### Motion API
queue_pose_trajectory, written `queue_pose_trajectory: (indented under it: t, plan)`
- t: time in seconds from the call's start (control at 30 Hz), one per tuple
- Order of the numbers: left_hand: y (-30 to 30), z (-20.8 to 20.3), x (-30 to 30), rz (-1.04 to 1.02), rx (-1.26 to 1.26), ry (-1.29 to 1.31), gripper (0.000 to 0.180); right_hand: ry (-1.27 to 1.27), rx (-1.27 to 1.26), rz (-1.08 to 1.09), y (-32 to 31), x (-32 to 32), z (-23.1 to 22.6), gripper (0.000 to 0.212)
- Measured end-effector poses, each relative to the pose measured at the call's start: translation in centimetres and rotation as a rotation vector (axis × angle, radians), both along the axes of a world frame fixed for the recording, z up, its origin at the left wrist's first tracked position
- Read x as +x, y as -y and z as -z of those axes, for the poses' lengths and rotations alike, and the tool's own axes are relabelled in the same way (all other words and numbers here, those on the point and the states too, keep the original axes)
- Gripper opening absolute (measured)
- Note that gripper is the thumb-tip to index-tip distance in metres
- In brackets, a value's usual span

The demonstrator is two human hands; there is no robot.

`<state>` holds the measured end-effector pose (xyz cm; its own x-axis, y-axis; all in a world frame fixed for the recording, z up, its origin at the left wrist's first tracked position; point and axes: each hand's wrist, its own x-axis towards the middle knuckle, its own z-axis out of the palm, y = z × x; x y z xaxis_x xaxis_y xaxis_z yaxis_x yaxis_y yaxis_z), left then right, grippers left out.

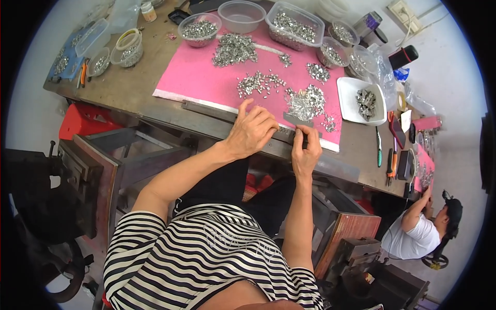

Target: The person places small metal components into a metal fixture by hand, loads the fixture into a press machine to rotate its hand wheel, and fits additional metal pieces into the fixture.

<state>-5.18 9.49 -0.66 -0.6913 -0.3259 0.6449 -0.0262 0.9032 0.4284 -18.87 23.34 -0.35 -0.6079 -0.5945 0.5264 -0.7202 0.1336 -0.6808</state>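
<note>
Left hand [252, 129] and right hand [307, 149], fingers bent, at a dark metal bar [283, 135] along the front edge of the table [137, 77]; whether either grips a piece cannot be told. Small silvery pieces [308, 102] lie just beyond on pink cloth [194, 72].

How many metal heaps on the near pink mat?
6: large heap, back; tiny heap, then medium heap, to its right; scattered heap, centre; bright heap beyond right hand; small heap, front right. Some may be hidden.
</note>
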Motion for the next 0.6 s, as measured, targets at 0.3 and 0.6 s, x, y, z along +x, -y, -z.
queue_pose_trajectory:
  t: [0.3,0.6]
  plan:
    - [0.14,0.79,0.11,0.041,0.006,-0.064,0.016,0.009,-0.011,0.004,0.01,0.1,-0.15,0.008]
    - [-0.32,0.72,0.14,0.0,-0.032,-0.061,0.014,0.012,-0.03,0.01,0.07,0.22,-0.22,0.007]
